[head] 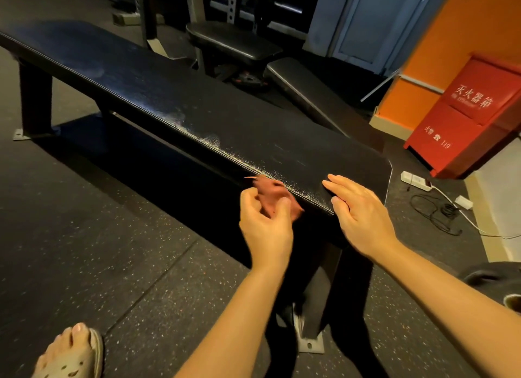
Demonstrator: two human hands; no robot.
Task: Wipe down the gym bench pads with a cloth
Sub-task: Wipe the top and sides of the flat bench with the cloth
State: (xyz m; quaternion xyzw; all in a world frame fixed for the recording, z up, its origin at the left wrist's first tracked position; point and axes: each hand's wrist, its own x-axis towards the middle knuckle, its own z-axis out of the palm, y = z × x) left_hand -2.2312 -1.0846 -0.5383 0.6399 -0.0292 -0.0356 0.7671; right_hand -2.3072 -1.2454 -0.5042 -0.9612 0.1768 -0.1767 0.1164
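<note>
A long flat bench with a black pad [174, 107] runs from the upper left to the lower right, with shiny damp-looking patches along its near edge. My left hand [265, 225] grips a bunched reddish cloth [275, 193] against the pad's near side edge; the cloth is blurred. My right hand [358, 211] lies flat with straight fingers on the pad's near right corner.
A second bench with an inclined pad [304, 93] stands behind. A red fire-extinguisher box [468, 118] sits at the right by an orange wall. A white power strip [415, 177] and cables lie on the floor. My sandalled foot [70, 352] is at the lower left.
</note>
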